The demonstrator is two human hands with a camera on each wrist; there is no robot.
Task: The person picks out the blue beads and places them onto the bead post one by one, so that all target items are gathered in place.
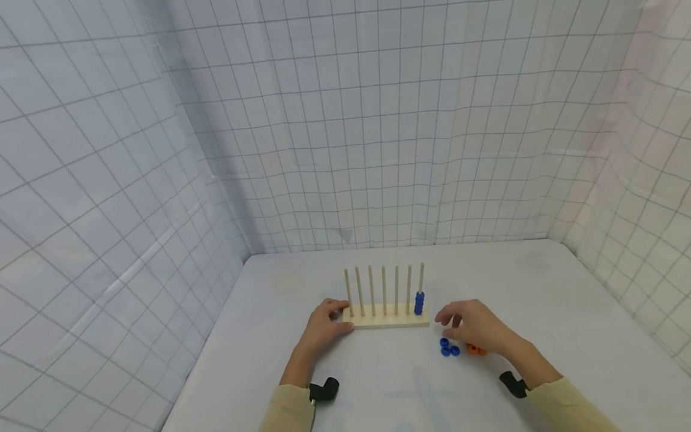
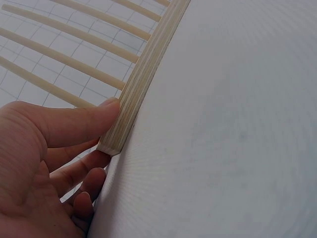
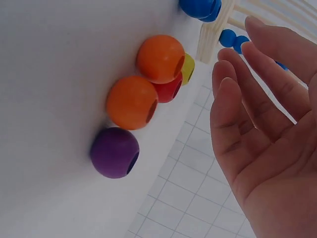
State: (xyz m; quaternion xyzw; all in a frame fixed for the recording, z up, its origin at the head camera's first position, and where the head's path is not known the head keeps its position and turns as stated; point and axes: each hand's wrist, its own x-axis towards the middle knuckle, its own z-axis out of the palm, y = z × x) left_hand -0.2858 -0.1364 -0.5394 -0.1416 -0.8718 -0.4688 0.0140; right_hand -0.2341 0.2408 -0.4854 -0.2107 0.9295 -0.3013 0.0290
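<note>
My left hand [image 1: 322,327] grips the left end of a wooden peg board [image 1: 388,322], thumb on its front edge and fingers behind. The left wrist view shows the thumb [image 2: 89,121] against the board's layered edge [image 2: 136,84]. Several upright pegs rise from the base; the rightmost carries a stack of blue beads [image 1: 418,303]. To the right of the board, my right hand [image 1: 475,324] hovers with bent, relaxed fingers and nothing between them. Three loose blue beads [image 1: 445,351] lie by its fingertips, and orange beads [image 1: 472,350] lie partly hidden below the hand.
In the right wrist view, a purple bead [image 3: 114,152], a red bead [image 3: 168,89] and a yellow bead [image 3: 188,68] lie near the orange ones on the white table [image 1: 378,384]. Grid-patterned white sheeting [image 1: 367,150] surrounds the table at the back and sides.
</note>
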